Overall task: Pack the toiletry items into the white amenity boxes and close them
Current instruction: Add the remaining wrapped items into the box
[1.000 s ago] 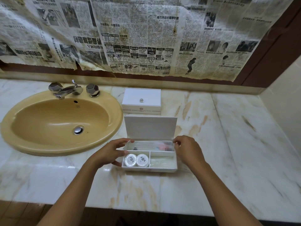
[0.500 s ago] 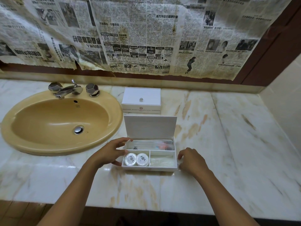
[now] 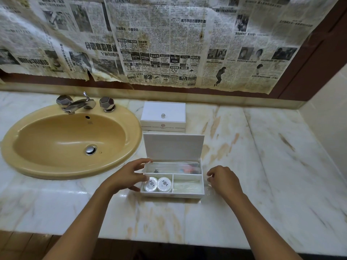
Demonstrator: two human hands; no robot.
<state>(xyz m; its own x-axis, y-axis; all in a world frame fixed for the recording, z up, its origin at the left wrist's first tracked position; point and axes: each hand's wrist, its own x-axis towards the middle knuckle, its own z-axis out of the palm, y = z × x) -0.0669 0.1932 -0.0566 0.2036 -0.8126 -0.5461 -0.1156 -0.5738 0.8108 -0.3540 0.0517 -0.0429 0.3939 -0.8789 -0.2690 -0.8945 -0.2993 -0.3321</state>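
Your open box (image 3: 171,193) sits on the bench (image 3: 262,166) just right of the sink (image 3: 71,139), lid (image 3: 173,147) upright, with two round soaps (image 3: 157,184) in its front-left compartment and wrapped items in the other two. Your left hand (image 3: 125,178) rests on the box's left wall, fingers spread and gripping nothing; your right hand (image 3: 223,180) hovers just right of it, fingers loosely curled. A closed box (image 3: 163,116) stands behind the open one

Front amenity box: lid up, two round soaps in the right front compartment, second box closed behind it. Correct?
Not quite. In the head view the two round soaps sit in the left front compartment of the front amenity box. Its lid is up, and the second box behind is closed.
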